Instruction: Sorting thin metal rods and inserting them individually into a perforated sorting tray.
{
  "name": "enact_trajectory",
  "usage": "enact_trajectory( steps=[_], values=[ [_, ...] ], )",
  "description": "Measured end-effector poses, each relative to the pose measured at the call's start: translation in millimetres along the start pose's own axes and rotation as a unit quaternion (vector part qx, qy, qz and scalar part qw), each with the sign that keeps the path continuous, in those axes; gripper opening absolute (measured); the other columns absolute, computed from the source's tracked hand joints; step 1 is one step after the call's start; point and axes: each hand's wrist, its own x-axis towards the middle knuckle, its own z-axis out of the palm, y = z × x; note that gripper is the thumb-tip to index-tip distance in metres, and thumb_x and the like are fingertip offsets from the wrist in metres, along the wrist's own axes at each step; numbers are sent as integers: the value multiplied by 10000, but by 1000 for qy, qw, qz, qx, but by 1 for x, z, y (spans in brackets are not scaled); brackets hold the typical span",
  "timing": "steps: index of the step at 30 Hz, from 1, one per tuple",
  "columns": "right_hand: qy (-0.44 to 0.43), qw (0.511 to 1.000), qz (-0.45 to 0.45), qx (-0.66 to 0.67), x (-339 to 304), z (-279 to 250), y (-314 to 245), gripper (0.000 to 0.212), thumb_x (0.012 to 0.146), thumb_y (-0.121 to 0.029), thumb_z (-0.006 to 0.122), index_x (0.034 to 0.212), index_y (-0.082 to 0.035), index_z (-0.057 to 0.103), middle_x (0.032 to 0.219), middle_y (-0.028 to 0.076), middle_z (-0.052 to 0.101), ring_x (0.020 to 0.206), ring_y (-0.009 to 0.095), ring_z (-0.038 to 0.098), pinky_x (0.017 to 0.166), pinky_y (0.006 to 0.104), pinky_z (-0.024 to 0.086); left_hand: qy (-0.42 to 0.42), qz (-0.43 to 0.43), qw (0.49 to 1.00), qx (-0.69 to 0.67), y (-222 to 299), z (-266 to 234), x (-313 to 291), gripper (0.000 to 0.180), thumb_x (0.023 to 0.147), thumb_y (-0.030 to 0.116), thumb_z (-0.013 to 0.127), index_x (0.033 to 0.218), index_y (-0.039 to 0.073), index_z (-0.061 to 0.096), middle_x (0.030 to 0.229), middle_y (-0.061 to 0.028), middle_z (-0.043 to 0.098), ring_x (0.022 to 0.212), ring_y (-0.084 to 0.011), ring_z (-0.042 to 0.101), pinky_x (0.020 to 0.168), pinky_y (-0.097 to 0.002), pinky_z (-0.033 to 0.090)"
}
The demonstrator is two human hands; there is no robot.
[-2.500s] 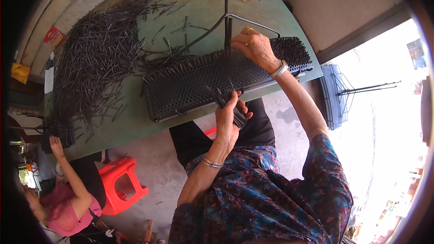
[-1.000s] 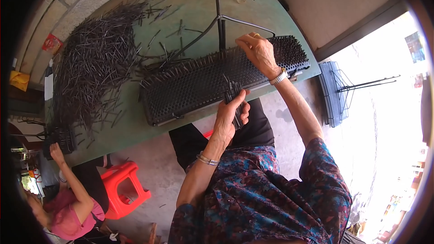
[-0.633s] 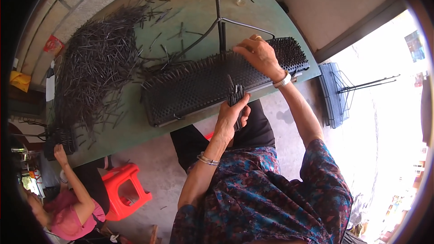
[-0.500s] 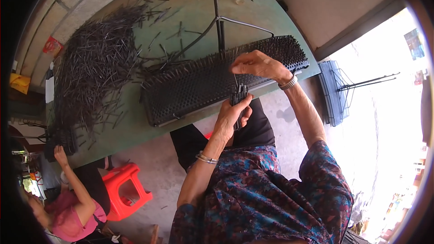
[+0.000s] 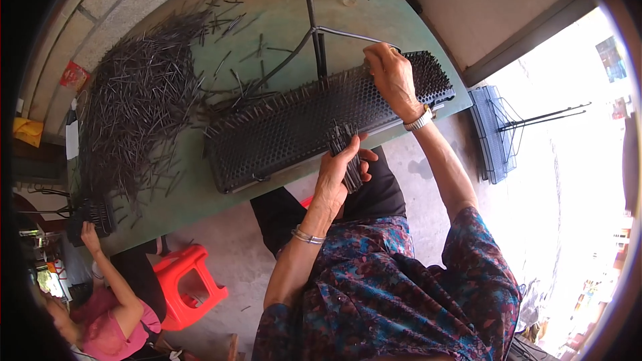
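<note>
In my left hand [image 5: 340,168] is a bundle of thin black sticks [image 5: 342,142], gripped between thumb and fingers in front of the tray's near edge. My right hand [image 5: 393,79] is over the right part of a long black tray full of small holes [image 5: 287,127], its fingertips pressed together. Whatever those fingers pinch is too small or hidden to tell. Sticks stand upright in the tray's right end [image 5: 431,75] and along its far edge. A dark metal frame [image 5: 314,30] rises behind the tray.
A large heap of loose black sticks [image 5: 137,87] covers the left of the green table [image 5: 150,210]. Another person's hand [image 5: 89,234] touches a similar dark tray at the table's left corner. A red plastic stool [image 5: 190,287] stands on the floor; a dark rack [image 5: 493,134] is at right.
My right hand has moved right and slightly farther away, from above the left hand's bundle to over the tray. My left hand stays near the tray's front edge, the bundle tilted more.
</note>
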Motion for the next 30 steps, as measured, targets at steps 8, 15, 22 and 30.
enact_trajectory(
  steps=[8, 15, 22, 30],
  values=[
    [-53, 996, -55, -34, -4, 22, 10, 113, 869, -110, 635, 961, -51, 664, 817, 112, 632, 734, 294, 637, 668, 381, 512, 5, 9, 999, -32, -1, -3, 0, 234, 957, 263, 615, 1061, 55, 589, 782, -146, 650, 559, -97, 503, 477, -242, 387],
    [-95, 985, -105, -94, -3, 25, 11, 127, 852, -172, 674, 952, -110, 722, 843, 77, 610, 804, 278, 615, 657, 370, 504, 18, 39, 998, -54, -2, -1, 3, 144, 938, 203, 631, 950, 71, 575, 847, -177, 678, 553, -107, 514, 473, -235, 411],
    [-361, 895, 210, 159, -15, -36, -33, 255, 886, -270, 693, 966, -28, 699, 768, 51, 646, 693, 122, 609, 609, 285, 491, 26, 75, 996, -42, -1, -1, -1, 152, 935, 191, 629, 970, 46, 597, 916, -181, 693, 645, -121, 593, 487, -227, 452],
    [-306, 894, 208, 252, -30, -36, -31, 139, 895, -122, 627, 909, 14, 653, 711, 65, 647, 607, 105, 609, 568, 272, 494, 64, 55, 994, -62, -2, 5, -2, 238, 921, 229, 659, 1069, 48, 614, 936, -150, 700, 717, -173, 666, 548, -307, 547]
  ],
)
